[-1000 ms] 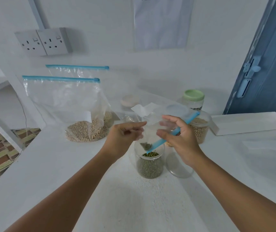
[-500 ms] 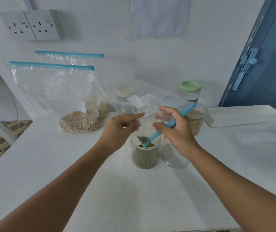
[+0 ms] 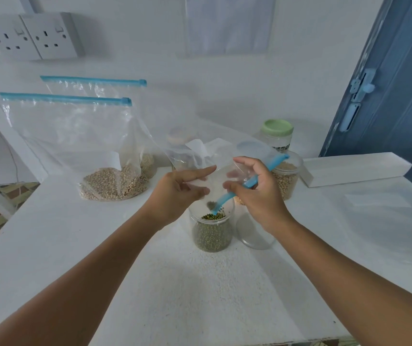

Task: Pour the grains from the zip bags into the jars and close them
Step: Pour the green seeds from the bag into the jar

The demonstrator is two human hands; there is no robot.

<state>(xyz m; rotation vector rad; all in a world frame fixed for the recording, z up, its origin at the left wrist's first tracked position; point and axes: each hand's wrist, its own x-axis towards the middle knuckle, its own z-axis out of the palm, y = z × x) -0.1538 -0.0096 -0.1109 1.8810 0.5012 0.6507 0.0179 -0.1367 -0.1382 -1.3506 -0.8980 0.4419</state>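
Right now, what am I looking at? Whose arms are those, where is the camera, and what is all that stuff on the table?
The camera sits on a person's head and looks down, so you see their two arms reaching out in front, just as they see them. No machine here, only hands.

The left hand and the right hand together hold a clear zip bag with a blue strip, tipped over an open jar. Green grains are dropping into the jar, which is already partly filled.

On the white table there is more: a clear lid lying beside that jar, another jar of pale grains behind the right hand, and a jar with a green lid near the wall. To the left stand two more zip bags with pale grains at the bottom. A long white box lies on the right.
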